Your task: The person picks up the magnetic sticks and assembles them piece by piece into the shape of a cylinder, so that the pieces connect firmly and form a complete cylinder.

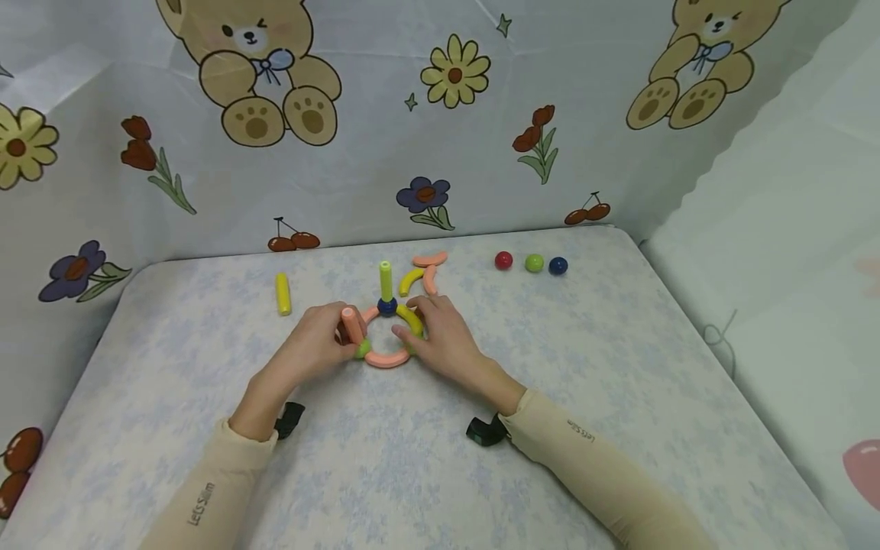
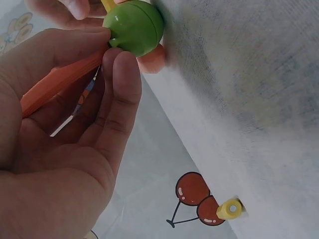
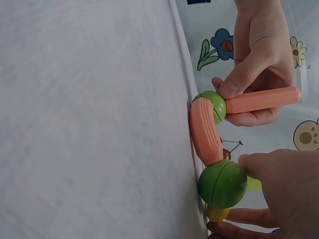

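1. Near the middle of the table (image 1: 584,367) lies a small ring (image 1: 386,360), made of 3 curved pieces joined by 3 balls.
2. 2 of those curves are salmon; the yellow curve (image 1: 412,320) sits at the far right, running from the blue ball (image 1: 387,308) to the right green ball (image 3: 223,184).
3. From the blue ball a pale green stick (image 1: 386,281) stands upright; at the left green ball (image 1: 363,349) a salmon stick (image 1: 352,325) rises from the ring.
4. The left hand (image 1: 319,336) pinches that salmon stick low down, thumb and fingertips right by the ball.
5. The right hand (image 1: 447,336) grips the ring's right side, thumb and fingers about the yellow curve and touching the green ball there.
6. Just beyond the ring I see 3 loose curves: a yellow one (image 1: 410,281) and 2 salmon ones (image 1: 430,260), near each other.
7. Farther right, 3 loose balls make a row, left to right: red (image 1: 504,260), green (image 1: 534,263), dark blue (image 1: 558,266).
8. Off to the left, apart from the rest, lies a yellow stick (image 1: 283,294).
9. Cream sleeves (image 1: 213,481) cover the forearms, with a black device (image 1: 486,431) at each wrist.
10. Behind the table hangs a pale cloth (image 1: 371,153) printed with bears, flowers and cherries.
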